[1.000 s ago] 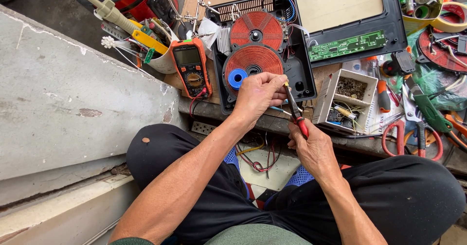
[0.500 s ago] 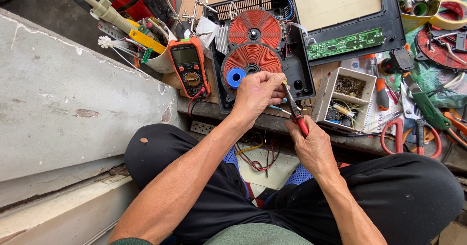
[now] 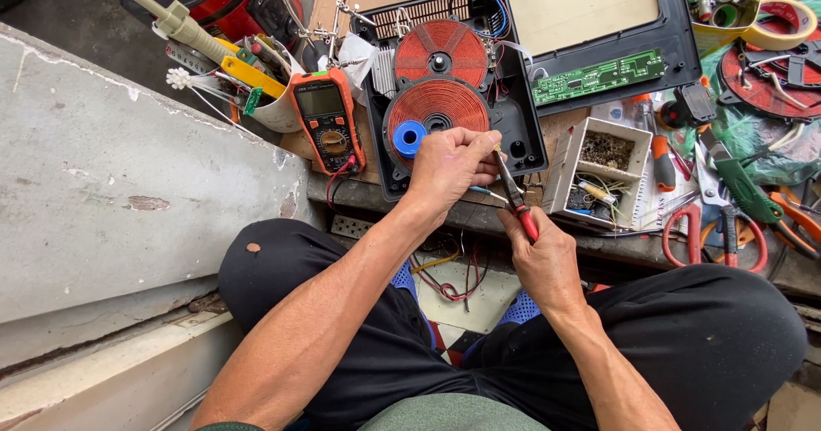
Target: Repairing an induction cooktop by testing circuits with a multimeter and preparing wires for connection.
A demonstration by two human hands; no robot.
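hidden: left hand (image 3: 449,166) pinches something too small to tell, at the lower copper coil (image 3: 438,106) | right hand (image 3: 547,256) grip clenched on red-handled pliers (image 3: 515,198), tips at left fingers | packages: grey parts box (image 3: 603,170) right; orange multimeter (image 3: 327,121) left

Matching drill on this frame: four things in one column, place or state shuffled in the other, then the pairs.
Things:
1. pliers
2. multimeter
3. blue spool
4. green circuit board

Places or states:
A. lies against the dark lid, beyond the coils
B. held in the right hand, red handles
C. sits on the nearer copper coil, beside the left hand
D. lies left of the opened cooker, orange case

Pairs: 1-B, 2-D, 3-C, 4-A
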